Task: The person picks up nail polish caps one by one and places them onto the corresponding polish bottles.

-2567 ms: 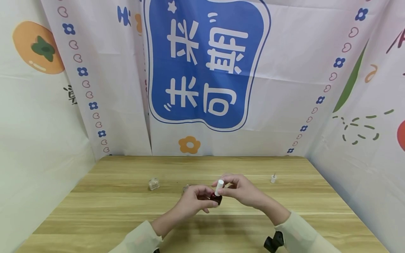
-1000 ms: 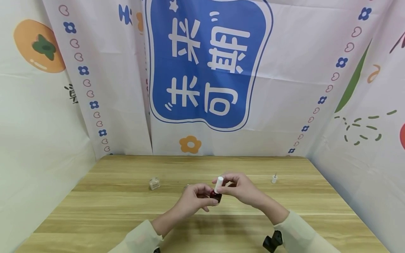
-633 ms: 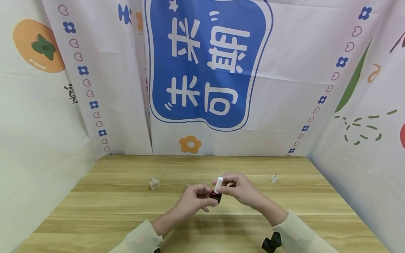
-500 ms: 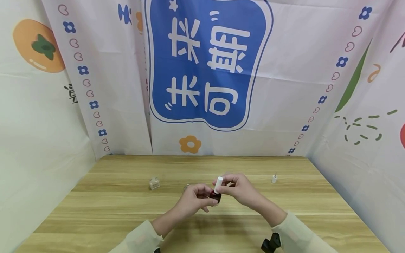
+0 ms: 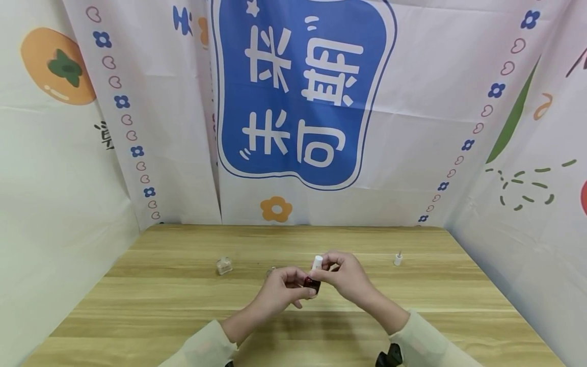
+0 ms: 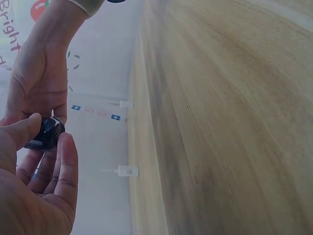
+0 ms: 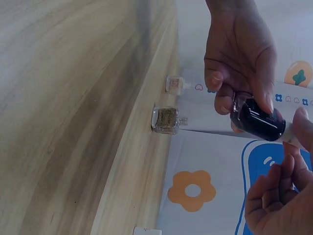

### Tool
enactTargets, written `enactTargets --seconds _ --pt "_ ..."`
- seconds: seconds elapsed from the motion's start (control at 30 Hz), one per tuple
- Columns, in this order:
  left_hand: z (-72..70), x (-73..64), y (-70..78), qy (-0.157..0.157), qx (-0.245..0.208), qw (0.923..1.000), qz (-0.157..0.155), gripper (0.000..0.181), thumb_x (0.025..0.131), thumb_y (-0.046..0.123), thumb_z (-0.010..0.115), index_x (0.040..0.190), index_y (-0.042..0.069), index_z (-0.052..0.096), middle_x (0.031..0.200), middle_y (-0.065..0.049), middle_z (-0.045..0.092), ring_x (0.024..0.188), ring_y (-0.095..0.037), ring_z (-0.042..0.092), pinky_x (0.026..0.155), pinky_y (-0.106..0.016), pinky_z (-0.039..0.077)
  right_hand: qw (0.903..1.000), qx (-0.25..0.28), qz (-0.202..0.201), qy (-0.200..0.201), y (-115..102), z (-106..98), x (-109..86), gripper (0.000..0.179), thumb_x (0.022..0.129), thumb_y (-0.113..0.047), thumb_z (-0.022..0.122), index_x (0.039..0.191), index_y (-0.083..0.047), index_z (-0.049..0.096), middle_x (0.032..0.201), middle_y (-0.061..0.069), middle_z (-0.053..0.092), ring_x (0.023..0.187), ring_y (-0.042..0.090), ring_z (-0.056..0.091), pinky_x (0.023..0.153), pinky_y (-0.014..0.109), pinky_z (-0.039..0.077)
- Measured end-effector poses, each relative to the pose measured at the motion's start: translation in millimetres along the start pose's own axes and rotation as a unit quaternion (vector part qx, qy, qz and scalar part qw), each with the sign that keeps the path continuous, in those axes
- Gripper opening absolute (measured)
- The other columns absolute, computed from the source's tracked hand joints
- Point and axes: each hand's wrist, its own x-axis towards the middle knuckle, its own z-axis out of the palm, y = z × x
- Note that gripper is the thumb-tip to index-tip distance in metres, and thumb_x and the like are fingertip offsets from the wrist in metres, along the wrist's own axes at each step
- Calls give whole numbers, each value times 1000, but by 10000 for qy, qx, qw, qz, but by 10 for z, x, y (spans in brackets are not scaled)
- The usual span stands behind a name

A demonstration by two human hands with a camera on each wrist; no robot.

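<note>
My left hand [image 5: 277, 290] holds a small dark red nail polish bottle [image 5: 312, 286] between thumb and fingers, above the table. In the right wrist view the bottle [image 7: 264, 120] looks nearly black and lies tilted. A white cap [image 5: 318, 262] sits at the bottle's neck, and my right hand [image 5: 347, 276] pinches it low down with thumb and fingers. Whether the cap is fully seated cannot be seen. Behind my left hand stand two uncapped bottles in the right wrist view: a glittery one [image 7: 167, 120] and a pale one [image 7: 174, 85].
On the wooden table [image 5: 183, 306], a white brush cap [image 5: 398, 260] stands brush-up at the right. The left wrist view shows a second white brush cap [image 6: 128, 171] too. The pale bottle [image 5: 224, 266] is at the left. Printed cloth [image 5: 412, 127] walls the back and sides.
My right thumb has slid lower on the white cap and covers its base. The right wrist and sleeve have turned and shifted slightly left. My left hand and the bottle have barely moved.
</note>
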Motion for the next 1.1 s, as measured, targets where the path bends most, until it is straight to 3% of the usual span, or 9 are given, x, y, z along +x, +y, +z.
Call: enactTargets --seconds 0.23,0.67,0.77,0.9,1.0,1.1 --pt "36 12 12 223 165 9996 15 19 82 11 79 93 1 67 90 -8 71 75 -20 66 56 -29 56 9991 163 38 393 13 53 -9 35 76 -27 84 71 -9 54 78 6 55 60 13 45 48 20 35" --pt "73 36 -12 499 352 9980 140 18 80 12 80 88 3 67 87 -6 72 72 -20 65 54 -30 56 9969 292 265 674 -27 74 -37 33 76 -25 85 75 -8 57 80 4 56 62 12 44 48 21 34" --pt "67 43 -18 484 335 9982 139 17 81 11 80 89 3 68 88 -6 72 74 -23 66 54 -30 56 9981 328 179 499 -35 52 -21 30 77 -25 84 76 -9 59 83 3 60 66 14 50 51 21 39" --pt "64 39 -9 447 291 9984 169 18 81 10 79 92 2 68 89 -7 71 75 -22 67 55 -30 57 9993 347 -109 102 -25 10 9 20 83 -19 79 78 -7 63 94 5 67 82 19 60 64 27 50" --pt "64 31 -2 416 172 9988 198 19 81 8 79 93 -1 68 89 -9 71 75 -18 66 55 -30 56 9986 373 -301 -210 -5 -27 22 12 87 -17 75 87 -6 70 99 7 67 88 22 60 71 31 53" --pt "60 22 7 370 -3 9991 196 20 82 6 78 95 -3 67 91 -10 71 75 -19 66 55 -29 56 9966 424 -452 -544 5 -74 21 17 90 -18 71 102 -7 73 101 9 64 89 22 57 73 32 53"
